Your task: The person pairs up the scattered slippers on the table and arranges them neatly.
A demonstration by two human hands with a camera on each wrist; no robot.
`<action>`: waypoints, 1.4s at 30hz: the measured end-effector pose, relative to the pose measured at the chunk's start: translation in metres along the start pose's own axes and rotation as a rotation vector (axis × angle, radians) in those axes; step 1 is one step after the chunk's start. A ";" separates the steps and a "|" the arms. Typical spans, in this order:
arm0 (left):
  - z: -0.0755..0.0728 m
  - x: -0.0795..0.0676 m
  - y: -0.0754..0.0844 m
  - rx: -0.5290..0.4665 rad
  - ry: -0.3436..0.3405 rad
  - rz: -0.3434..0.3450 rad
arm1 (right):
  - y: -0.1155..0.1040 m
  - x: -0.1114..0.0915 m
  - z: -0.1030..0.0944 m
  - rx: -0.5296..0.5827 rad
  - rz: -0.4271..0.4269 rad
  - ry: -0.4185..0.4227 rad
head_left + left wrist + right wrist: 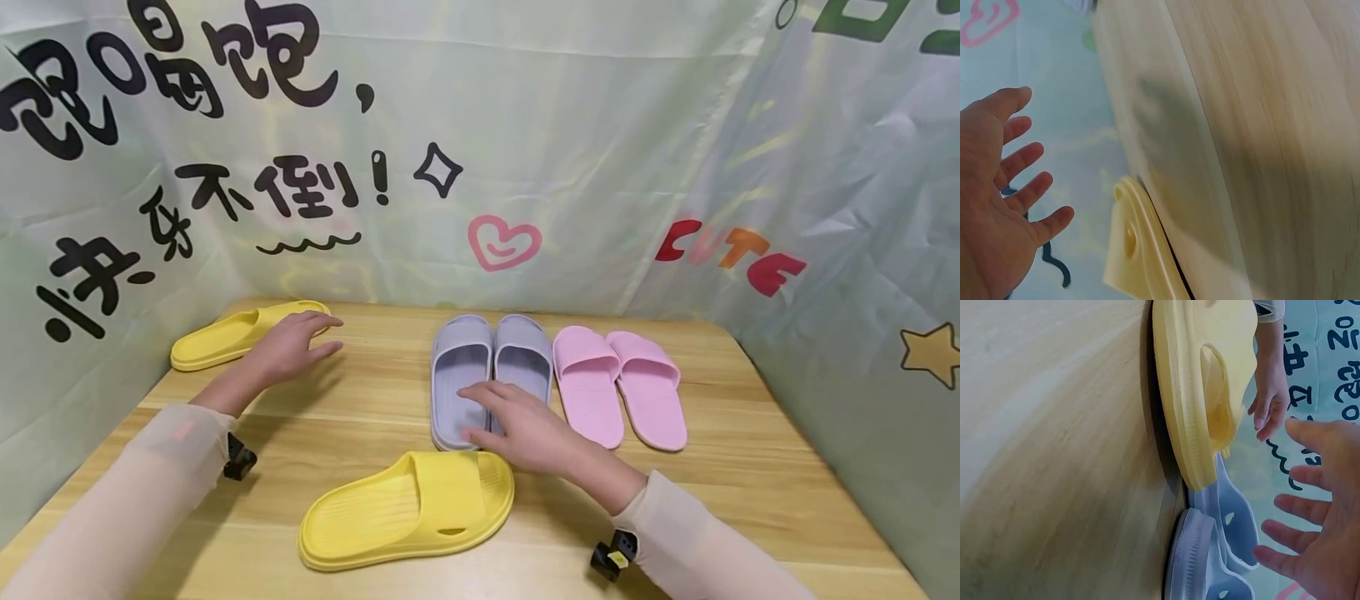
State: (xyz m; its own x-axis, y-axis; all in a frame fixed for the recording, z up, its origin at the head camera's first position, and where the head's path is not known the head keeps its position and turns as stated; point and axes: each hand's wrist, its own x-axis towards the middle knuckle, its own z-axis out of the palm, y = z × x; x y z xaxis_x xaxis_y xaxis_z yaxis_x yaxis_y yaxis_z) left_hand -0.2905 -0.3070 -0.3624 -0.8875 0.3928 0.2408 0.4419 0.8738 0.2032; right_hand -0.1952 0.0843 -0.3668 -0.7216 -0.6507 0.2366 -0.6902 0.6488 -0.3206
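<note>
In the head view, my left hand (288, 346) hovers beside a yellow slipper (217, 340) at the table's back left, its fingers spread and holding nothing. The left wrist view shows that hand (1004, 194) apart from the slipper's end (1141, 244). My right hand (525, 429) is above a pair of grey-purple slippers (459, 396), hiding part of them. Its fingers are loose and grip nothing. Just in front of it lies a second yellow slipper (375, 512), on its sole with the toe end pointing left. In the right wrist view, the right hand (1322, 512) is apart from the slippers.
A pair of pink slippers (588, 387) stands right of the grey-purple pair, close against it. All rest on a wooden table (750, 500). A printed cloth (600, 167) with lettering, a heart and a star rises behind the table and along its sides.
</note>
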 end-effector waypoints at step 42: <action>-0.016 -0.006 -0.092 0.046 -0.032 -0.221 | -0.063 -0.014 0.030 -0.083 -0.214 -0.083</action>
State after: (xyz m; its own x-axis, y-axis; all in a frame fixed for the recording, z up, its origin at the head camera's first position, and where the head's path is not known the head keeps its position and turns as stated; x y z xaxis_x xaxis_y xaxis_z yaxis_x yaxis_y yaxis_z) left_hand -0.3232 -0.3946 -0.3671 -0.9662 0.1986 0.1646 0.2303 0.9515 0.2040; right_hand -0.1403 0.0405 -0.3771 -0.5542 -0.8044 0.2140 -0.8312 0.5210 -0.1940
